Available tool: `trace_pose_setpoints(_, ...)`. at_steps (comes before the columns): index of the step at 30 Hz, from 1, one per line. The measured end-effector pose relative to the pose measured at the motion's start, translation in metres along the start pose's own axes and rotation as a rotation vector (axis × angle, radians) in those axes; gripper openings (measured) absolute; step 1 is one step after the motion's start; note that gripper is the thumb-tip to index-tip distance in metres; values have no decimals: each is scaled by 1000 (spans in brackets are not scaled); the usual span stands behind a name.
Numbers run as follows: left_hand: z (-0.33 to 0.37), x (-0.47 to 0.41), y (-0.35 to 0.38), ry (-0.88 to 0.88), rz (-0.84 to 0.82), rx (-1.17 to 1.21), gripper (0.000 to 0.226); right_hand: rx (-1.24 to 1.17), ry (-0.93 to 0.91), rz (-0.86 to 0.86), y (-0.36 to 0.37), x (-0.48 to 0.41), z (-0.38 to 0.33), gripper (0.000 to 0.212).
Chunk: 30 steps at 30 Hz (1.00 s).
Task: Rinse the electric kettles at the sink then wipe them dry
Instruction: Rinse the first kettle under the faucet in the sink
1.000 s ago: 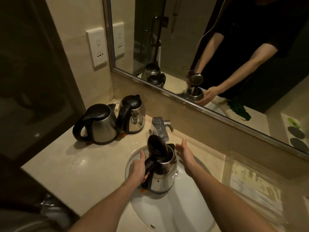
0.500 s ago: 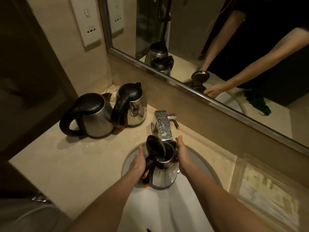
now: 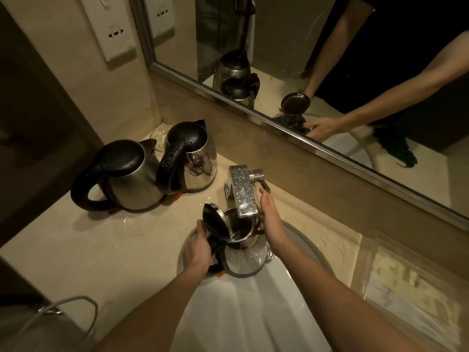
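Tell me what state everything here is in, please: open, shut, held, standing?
Held kettle: lid open, mouth under the faucet spout.
Left hand: grips its handle.
Right hand: fingers straight, beside the kettle.
Faucet: no stream visible.
Big kettle: upright, lid shut.
Small kettle: upright, lid shut.

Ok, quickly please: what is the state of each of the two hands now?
Left hand: closed around the handle of the kettle, which is under the faucet.
Right hand: open, fingers straight, holding nothing.
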<state>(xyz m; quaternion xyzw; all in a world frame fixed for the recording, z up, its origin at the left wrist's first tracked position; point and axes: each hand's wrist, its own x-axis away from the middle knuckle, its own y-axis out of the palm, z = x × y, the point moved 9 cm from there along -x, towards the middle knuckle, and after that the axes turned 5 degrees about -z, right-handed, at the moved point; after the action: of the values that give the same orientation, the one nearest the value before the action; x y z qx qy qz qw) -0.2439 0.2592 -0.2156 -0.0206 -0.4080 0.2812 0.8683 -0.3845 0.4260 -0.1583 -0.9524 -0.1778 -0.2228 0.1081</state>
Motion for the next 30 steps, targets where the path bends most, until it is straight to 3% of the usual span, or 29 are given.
trace_pose_setpoints(3, -1, -7, -8, 44, 19, -72, 98, 24, 19, 53, -1, -3, -1, 58)
trace_pose_setpoints(11, 18, 5, -8, 95, 43, -183, 70, 72, 32, 70, -4, -5, -1, 57)
trace_pose_setpoints(15, 23, 4, -2, 141, 32, -200, 66, 33, 68, 69, -11, -3, 8, 96)
trace_pose_setpoints(18, 23, 4, -1, 140, 53, -190, 68, 12, 95, 41, -12, 0, 9, 88)
trace_pose_setpoints(21, 25, 6, -2, 159, 69, -204, 61, 53, 101, 20, -7, 3, 7, 96)
trace_pose_setpoints(27, 27, 6, 1, 181, 73, -259, 63, 73, 109, 15, -9, 8, 5, 70)
trace_pose_setpoints(30, 25, 4, 2, 152, 64, -272, 76, 77, 130, -16, -3, 7, 15, 100)
